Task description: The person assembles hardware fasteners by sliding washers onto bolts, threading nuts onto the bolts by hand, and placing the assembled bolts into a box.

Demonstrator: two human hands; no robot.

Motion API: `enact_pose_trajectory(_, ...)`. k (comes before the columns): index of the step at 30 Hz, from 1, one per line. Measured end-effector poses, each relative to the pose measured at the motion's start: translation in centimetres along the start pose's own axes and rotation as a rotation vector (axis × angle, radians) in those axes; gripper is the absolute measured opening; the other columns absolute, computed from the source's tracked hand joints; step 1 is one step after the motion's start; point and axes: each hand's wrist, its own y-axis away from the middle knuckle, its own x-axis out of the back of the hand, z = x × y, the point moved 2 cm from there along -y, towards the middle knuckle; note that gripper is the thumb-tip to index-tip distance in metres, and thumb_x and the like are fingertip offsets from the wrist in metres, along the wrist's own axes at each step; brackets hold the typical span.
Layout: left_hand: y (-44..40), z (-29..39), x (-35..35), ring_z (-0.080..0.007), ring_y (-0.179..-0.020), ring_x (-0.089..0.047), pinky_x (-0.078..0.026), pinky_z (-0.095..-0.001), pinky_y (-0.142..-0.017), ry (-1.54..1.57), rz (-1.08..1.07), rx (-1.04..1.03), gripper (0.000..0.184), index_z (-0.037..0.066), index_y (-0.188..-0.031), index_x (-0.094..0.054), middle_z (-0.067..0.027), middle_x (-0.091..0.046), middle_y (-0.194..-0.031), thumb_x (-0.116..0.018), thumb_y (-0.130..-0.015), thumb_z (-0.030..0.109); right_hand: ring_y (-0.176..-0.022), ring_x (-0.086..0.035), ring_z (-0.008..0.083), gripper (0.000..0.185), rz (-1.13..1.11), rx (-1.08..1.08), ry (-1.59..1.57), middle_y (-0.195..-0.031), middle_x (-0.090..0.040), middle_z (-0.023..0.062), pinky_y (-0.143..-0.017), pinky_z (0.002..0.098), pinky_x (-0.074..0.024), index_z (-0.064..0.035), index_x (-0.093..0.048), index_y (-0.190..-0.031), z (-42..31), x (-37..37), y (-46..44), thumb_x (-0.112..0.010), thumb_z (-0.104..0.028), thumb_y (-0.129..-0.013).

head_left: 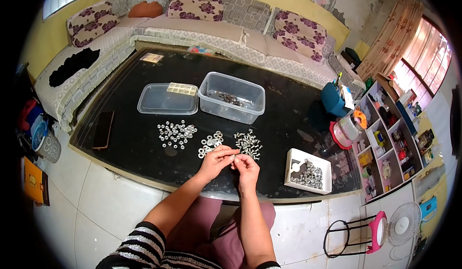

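My left hand (215, 164) and my right hand (247, 169) meet over the near edge of the black table, fingertips pinched together on something too small to make out. Just beyond my left hand lies a pile of flat washers (210, 143). Silver bolts (248, 144) are heaped right behind my right hand. Farther left is a spread of small nuts (176, 133). A clear plastic tub (232, 97) holds dark small metal parts. To the right, a white box (308, 171) contains many metal pieces and a white spoon-like item.
A clear lid (168, 99) lies left of the tub, and a phone (103, 130) near the table's left edge. At the right stand a jar (347, 130), a blue holder (335, 99) and a shelf (391, 139). A sofa (202, 28) lines the far side.
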Motion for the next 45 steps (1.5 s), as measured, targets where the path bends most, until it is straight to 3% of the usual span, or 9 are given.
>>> enact_pose_trajectory(8, 0.0, -0.1, 0.1, -0.0081, -0.076, -0.05, -0.04, -0.0205, -0.068, 0.146, 0.023, 0.243, 0.024, -0.002, -0.1, -0.057, -0.0027, -0.052, -0.082, -0.056, -0.078, 0.007, -0.064, -0.053, 0.0073, 0.007, -0.014, -0.025, -0.025, -0.075, -0.057, 0.0029, -0.058, 0.0197, -0.0448, 0.0017, -0.057, -0.084, 0.3, -0.3, 0.2, -0.056, -0.001, -0.078)
enact_pose_trajectory(14, 0.0, 0.7, 0.1, -0.0098, -0.078, -0.05, -0.039, -0.02, -0.073, 0.171, 0.004, 0.053, 0.029, -0.001, -0.105, -0.055, -0.0039, -0.05, -0.091, -0.053, -0.079, 0.013, -0.064, -0.053, 0.0075, 0.007, 0.01, -0.028, -0.025, -0.075, -0.057, 0.0027, -0.058, 0.0201, -0.0449, 0.0016, -0.057, -0.084, -0.3, -0.4, 0.2, -0.056, -0.002, -0.078)
enact_pose_trajectory(21, 0.0, -0.1, -0.1, -0.0093, -0.077, -0.051, -0.044, -0.0206, -0.066, 0.146, -0.007, 0.055, 0.018, -0.004, -0.095, -0.059, -0.0053, -0.051, -0.091, -0.055, -0.077, 0.001, -0.063, -0.052, 0.0068, 0.006, -0.01, -0.01, -0.013, -0.074, -0.057, 0.0023, -0.058, 0.0198, -0.0443, 0.001, -0.057, -0.084, -0.2, 0.0, 0.1, -0.056, -0.002, -0.078)
enact_pose_trajectory(28, 0.0, -0.7, 0.2, -0.0077, -0.074, -0.05, -0.042, -0.0191, -0.064, 0.071, 0.042, 0.201, 0.021, -0.002, -0.098, -0.058, -0.0042, -0.051, -0.091, -0.056, -0.077, 0.002, -0.063, -0.053, 0.007, 0.006, -0.01, -0.027, -0.029, -0.074, -0.057, 0.0022, -0.058, 0.0196, -0.0445, 0.0009, -0.057, -0.084, -0.2, -0.2, 0.2, -0.056, -0.002, -0.078)
enact_pose_trajectory(31, 0.0, -0.1, 0.2, -0.0071, -0.076, -0.05, -0.041, -0.0186, -0.066, 0.249, 0.061, 0.114, 0.022, -0.001, -0.099, -0.058, -0.004, -0.052, -0.09, -0.056, -0.077, 0.002, -0.063, -0.053, 0.0072, 0.007, 0.013, -0.028, -0.031, -0.075, -0.057, 0.0023, -0.057, 0.0196, -0.0447, 0.001, -0.057, -0.084, -0.4, -0.1, 0.2, -0.056, -0.002, -0.078)
enact_pose_trajectory(37, -0.1, -0.2, 0.0, -0.0071, -0.077, -0.05, -0.041, -0.0192, -0.067, 0.04, 0.002, 0.007, 0.021, -0.001, -0.099, -0.058, -0.0039, -0.053, -0.088, -0.057, -0.078, 0.003, -0.063, -0.053, 0.0071, 0.007, 0.031, -0.02, -0.034, -0.074, -0.057, 0.0023, -0.057, 0.0197, -0.0451, 0.0011, -0.057, -0.084, -0.3, 0.1, 0.1, -0.057, -0.002, -0.078)
enact_pose_trajectory(40, -0.1, -0.5, 0.0, -0.0072, -0.075, -0.052, -0.042, -0.019, -0.064, 0.022, 0.032, 0.062, 0.021, -0.001, -0.097, -0.058, -0.0039, -0.054, -0.086, -0.058, -0.077, 0.003, -0.063, -0.053, 0.007, 0.007, 0.027, -0.02, -0.022, -0.074, -0.057, 0.0022, -0.057, 0.0197, -0.0452, 0.001, -0.057, -0.084, -0.1, 0.1, 0.1, -0.057, -0.003, -0.078)
enact_pose_trajectory(42, -0.1, -1.3, 0.2, -0.0071, -0.072, -0.053, -0.043, -0.0183, -0.061, 0.086, 0.071, 0.22, 0.024, -0.001, -0.098, -0.056, -0.004, -0.055, -0.085, -0.06, -0.075, 0.003, -0.063, -0.053, 0.0069, 0.006, 0.011, -0.013, 0.014, -0.074, -0.057, 0.002, -0.057, 0.0198, -0.0455, 0.0011, -0.057, -0.083, -0.2, 0.0, 0.1, -0.057, -0.003, -0.078)
enact_pose_trajectory(45, -0.1, -0.7, 0.4, -0.0062, -0.078, -0.051, -0.042, -0.0196, -0.068, 0.171, 0.037, 0.197, 0.029, -0.001, -0.107, -0.052, -0.0028, -0.054, -0.087, -0.055, -0.078, 0.004, -0.063, -0.053, 0.0071, 0.006, 0.028, -0.019, 0.008, -0.073, -0.057, 0.0022, -0.057, 0.0199, -0.0454, 0.0011, -0.057, -0.083, -0.3, 0.0, 0.1, -0.057, -0.002, -0.078)
